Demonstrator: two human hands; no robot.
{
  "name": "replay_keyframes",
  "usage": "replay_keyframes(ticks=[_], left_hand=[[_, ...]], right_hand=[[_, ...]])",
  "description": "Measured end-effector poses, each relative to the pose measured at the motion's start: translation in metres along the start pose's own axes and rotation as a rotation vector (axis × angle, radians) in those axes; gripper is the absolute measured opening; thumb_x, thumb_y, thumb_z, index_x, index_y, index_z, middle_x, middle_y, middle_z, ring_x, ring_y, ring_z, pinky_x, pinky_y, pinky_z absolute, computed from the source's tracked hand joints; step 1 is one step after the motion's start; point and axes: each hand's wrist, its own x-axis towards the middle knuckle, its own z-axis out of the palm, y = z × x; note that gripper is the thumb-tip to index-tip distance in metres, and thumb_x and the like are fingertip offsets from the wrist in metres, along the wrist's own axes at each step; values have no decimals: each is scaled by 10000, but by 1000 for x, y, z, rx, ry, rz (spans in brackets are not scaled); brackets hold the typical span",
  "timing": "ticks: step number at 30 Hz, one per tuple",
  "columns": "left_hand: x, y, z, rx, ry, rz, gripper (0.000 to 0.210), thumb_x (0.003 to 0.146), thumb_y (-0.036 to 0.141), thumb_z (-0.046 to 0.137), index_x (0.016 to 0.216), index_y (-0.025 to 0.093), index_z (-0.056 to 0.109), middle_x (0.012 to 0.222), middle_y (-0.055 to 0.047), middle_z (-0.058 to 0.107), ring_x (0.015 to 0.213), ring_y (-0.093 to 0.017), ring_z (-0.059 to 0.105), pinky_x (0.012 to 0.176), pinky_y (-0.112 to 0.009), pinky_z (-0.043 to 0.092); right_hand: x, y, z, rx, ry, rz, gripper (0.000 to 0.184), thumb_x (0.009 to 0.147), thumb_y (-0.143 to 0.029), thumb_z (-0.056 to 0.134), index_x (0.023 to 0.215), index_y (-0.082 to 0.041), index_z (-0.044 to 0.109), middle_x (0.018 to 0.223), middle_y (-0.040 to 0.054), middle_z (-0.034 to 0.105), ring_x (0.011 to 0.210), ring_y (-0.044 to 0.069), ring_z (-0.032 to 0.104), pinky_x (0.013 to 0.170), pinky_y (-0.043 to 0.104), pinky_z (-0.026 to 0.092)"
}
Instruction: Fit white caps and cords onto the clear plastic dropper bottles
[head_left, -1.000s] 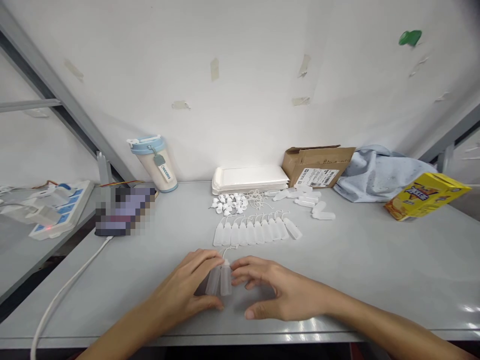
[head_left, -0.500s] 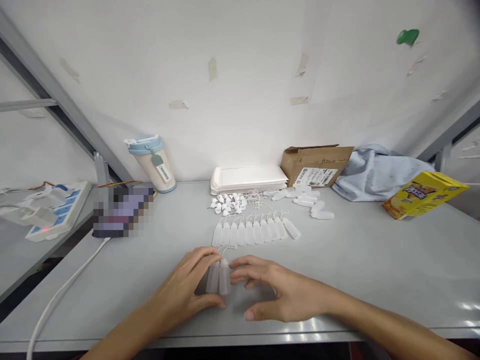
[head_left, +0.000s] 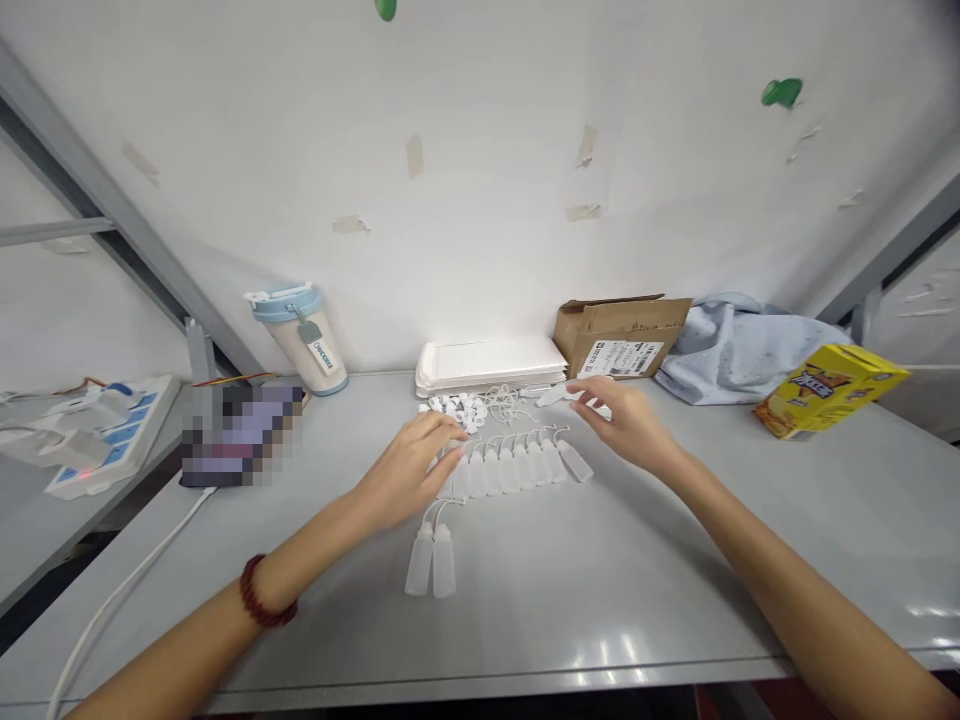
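My left hand (head_left: 411,465) hovers at the near side of a pile of small white caps (head_left: 469,410), fingers bent and thumb apart from them. It hides the left end of a row of small translucent squeeze bottles (head_left: 514,468) with thin cords at their tops. Two more corded bottles, among them a right-hand bottle (head_left: 444,562), lie side by side nearer the front edge. My right hand (head_left: 626,420) reaches over the loose bottles (head_left: 553,394) at the back, thumb and fingers parted. Whether its fingertips touch one is hard to see.
White cords (head_left: 504,404) lie beside the caps, before a stack of white trays (head_left: 491,362). Behind stand a cardboard box (head_left: 622,335), blue cloth (head_left: 750,345), yellow snack box (head_left: 829,390) and tumbler (head_left: 304,345). A phone (head_left: 244,435) with a charging cable lies left.
Both hands have left the two front bottles. My left hand has moved forward to the caps, my right forward and right to the loose bottles. The view has shifted slightly.
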Motion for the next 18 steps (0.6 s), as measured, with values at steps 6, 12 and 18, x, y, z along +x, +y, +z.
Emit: replay_keyframes(ticks=[6, 12, 18], left_hand=[[68, -16, 29, 66, -61, 102, 285, 840, 54, 379, 972, 132, 620, 1004, -86, 639, 999, -210, 523, 860, -359, 452], [93, -26, 50, 195, -176, 209, 389, 656, -89, 408, 849, 129, 665, 1065, -62, 647, 993, -215, 502, 845, -329, 453], [92, -29, 54, 253, -205, 256, 458, 624, -97, 409, 911, 151, 665, 1114, -34, 638, 1027, -228, 486, 869, -356, 443]], right_hand=[[3, 37, 11, -256, -17, -162, 311, 842, -100, 405, 1112, -133, 557, 1162, 142, 597, 1087, 253, 530, 900, 423, 431], [3, 35, 31, -466, -186, -181, 555, 730, 85, 335, 1201, -152, 507, 1406, 109, 414, 1270, 275, 370, 896, 471, 386], [4, 41, 36, -494, -212, -161, 466, 726, 85, 347, 1053, -154, 578, 1374, 111, 456, 1275, 267, 366, 910, 493, 346]])
